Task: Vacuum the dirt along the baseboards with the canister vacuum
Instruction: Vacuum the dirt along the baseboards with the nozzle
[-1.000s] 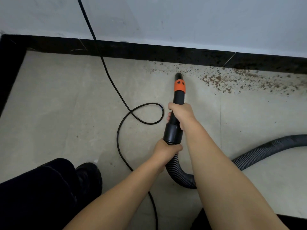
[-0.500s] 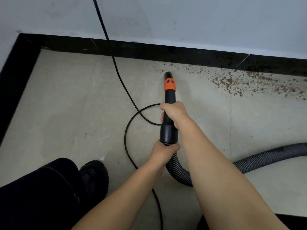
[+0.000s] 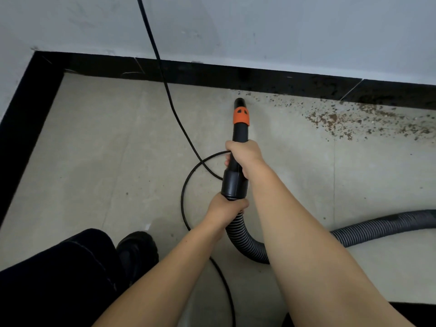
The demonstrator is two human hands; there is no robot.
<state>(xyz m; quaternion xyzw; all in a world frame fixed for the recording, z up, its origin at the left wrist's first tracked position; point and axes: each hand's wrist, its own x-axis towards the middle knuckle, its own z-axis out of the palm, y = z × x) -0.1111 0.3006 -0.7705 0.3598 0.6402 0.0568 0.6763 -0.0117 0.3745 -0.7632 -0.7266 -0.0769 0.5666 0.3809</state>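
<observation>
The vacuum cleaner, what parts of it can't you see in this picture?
- Head view: the canister is out of frame; the hose runs off the right edge.
- The nozzle mouth faces away toward the floor.
- The right hand and left hand cover parts of the tube and hose.
- The power cord leaves the top edge; no plug shows.

Glossy black baseboard [image 3: 212, 74]; matt beige floor tile [image 3: 106, 142], ribbed plastic hose [image 3: 377, 228], smooth plastic nozzle [image 3: 240, 128]

Nozzle [image 3: 238, 142]: black with orange band [image 3: 241, 116]. Hose [image 3: 245, 239] behind it: grey, ribbed. Cord [image 3: 179, 123] left of nozzle: black. Baseboard [image 3: 188, 72] beyond nozzle: glossy black. Floor [image 3: 113, 142]: beige tile. Dirt [image 3: 342, 121] right of nozzle: brown specks. Wall [image 3: 259, 31]: pale grey.
</observation>
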